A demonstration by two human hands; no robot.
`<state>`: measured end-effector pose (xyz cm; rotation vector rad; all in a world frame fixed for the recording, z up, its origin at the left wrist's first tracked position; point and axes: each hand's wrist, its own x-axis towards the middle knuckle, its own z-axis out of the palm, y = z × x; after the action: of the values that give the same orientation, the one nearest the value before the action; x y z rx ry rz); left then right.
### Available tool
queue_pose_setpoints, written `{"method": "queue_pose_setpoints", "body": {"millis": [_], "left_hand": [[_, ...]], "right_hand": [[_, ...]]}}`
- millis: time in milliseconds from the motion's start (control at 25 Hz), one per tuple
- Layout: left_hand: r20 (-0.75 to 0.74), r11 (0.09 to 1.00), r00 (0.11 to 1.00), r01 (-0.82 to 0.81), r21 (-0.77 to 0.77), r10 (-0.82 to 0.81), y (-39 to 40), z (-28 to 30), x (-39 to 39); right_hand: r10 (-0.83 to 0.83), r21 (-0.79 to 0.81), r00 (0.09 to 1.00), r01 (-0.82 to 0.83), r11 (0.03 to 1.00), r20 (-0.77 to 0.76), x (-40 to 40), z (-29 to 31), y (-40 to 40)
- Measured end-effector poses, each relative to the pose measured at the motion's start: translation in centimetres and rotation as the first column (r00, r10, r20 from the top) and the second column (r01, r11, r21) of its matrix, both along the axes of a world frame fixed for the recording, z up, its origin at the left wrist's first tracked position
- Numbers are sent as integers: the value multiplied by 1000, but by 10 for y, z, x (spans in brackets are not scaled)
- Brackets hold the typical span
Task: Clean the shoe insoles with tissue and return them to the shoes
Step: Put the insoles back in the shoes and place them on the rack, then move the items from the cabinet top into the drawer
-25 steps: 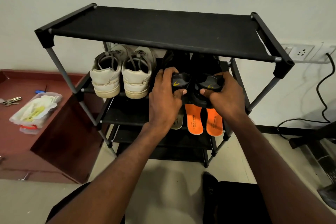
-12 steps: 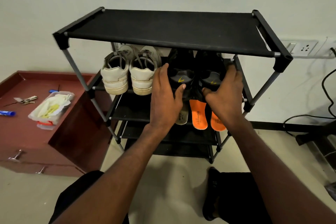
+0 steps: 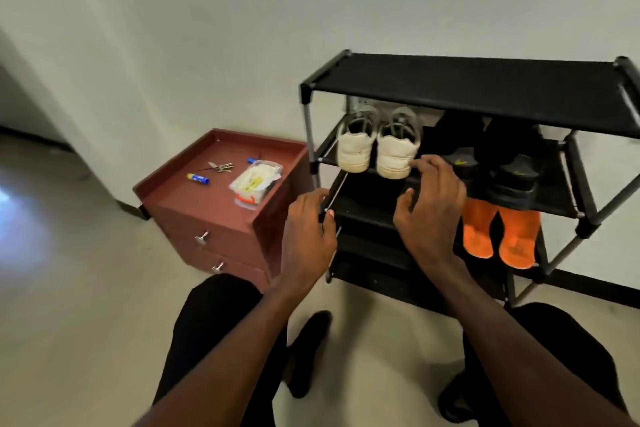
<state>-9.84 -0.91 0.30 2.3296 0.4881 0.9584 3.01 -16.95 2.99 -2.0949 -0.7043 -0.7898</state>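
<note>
Both empty, fingers loosely spread: left hand (image 3: pixel 308 236) before rack (image 3: pixel 467 87) corner, right hand (image 3: pixel 431 215) just below white shoes (image 3: pixel 377 149); black shoes (image 3: pixel 491 173), orange insoles (image 3: pixel 498 236) to its right.

Bare forearms (image 3: pixel 221 357), black trousers (image 3: pixel 211 319), black socks (image 3: pixel 308 350)

The shoe rack (image 3: pixel 460 87) runs off the right edge, so its far right posts are cut away. The top shelf hides the toes of the white sneakers (image 3: pixel 377 149) and most of the black shoes (image 3: pixel 498 166). The right hand (image 3: pixel 431 215) covers part of the second shelf. Two orange insoles (image 3: pixel 498 232) are half hidden below that shelf. Small items on the red cabinet (image 3: pixel 221 204) are too blurred to identify. Both forearms leave the bottom edge.
</note>
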Motion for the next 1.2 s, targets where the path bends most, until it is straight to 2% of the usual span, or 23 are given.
{"method": "queue_pose_setpoints", "body": {"millis": [120, 200, 320, 440, 520, 600, 680, 920, 1000, 1080, 1200], "left_hand": [[-301, 995, 948, -84, 63, 99, 40, 13, -30], [-525, 989, 838, -109, 103, 147, 73, 20, -46], [-680, 979, 706, -109, 174, 199, 125, 9, -78], [-726, 969, 643, -124, 215, 244, 173, -28, -122], [-783, 962, 559, -171, 213, 273, 206, -60, -147], [-843, 961, 467, -199, 193, 266, 236, -87, -158], [-868, 959, 415, -191, 210, 273, 266, -111, -158], [-887, 954, 355, -161, 252, 295, 343, -167, -112], [-888, 948, 334, -144, 284, 317, 359, -179, -96], [-895, 947, 309, -111, 301, 321, 371, -191, -92], [-891, 945, 317, -65, 321, 324, 381, -203, -95]], "right_hand": [[245, -60, 968, -248, 967, -55, -34, -13, 35], [378, -95, 920, -387, 917, -101, -56, -23, 60], [493, -77, 846, -516, 853, -204, -79, -38, 107], [534, 26, 783, -556, 831, -318, -107, -57, 160], [564, 41, 725, -599, 800, -395, -125, -77, 203], [573, -17, 672, -655, 755, -468, -135, -104, 249], [566, -109, 633, -712, 694, -528, -139, -133, 292], [525, -336, 580, -805, 489, -623, -121, -203, 394], [509, -379, 615, -781, 496, -602, -116, -221, 414], [491, -354, 630, -762, 543, -601, -122, -232, 426], [486, -325, 661, -726, 606, -571, -131, -238, 431]]}}
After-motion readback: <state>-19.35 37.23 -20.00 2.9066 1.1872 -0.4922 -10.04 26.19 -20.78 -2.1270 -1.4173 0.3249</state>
